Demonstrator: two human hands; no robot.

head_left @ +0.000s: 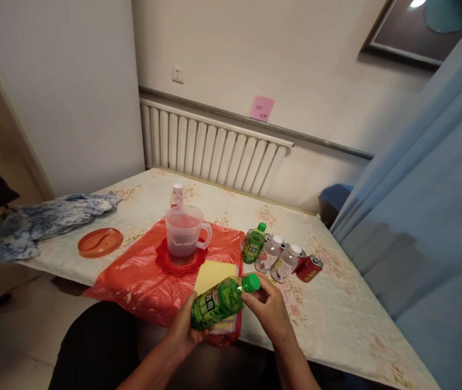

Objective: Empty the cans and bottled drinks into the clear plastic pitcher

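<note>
A green-labelled drink bottle (218,303) is held tilted above the table's front edge, its green cap (251,283) pointing right. Around its lower body wraps my left hand (187,322). My right hand (269,309) has its fingers closed at the neck and cap; the far fingertips are hidden behind the bottle. Under the bottle lie yellow sheets of paper (217,273) on a red plastic bag (133,284). Behind them a clear measuring jug (184,230) with cloudy liquid stands on a red scalloped dish (179,265).
To the right stand another green bottle (253,246), two white-capped bottles (269,255) and several cans, including a red can (309,268). At left are an orange lid (100,242) and a blue-white cloth (58,219). A small bottle (177,195) stands behind the jug. A blue curtain (426,189) hangs right.
</note>
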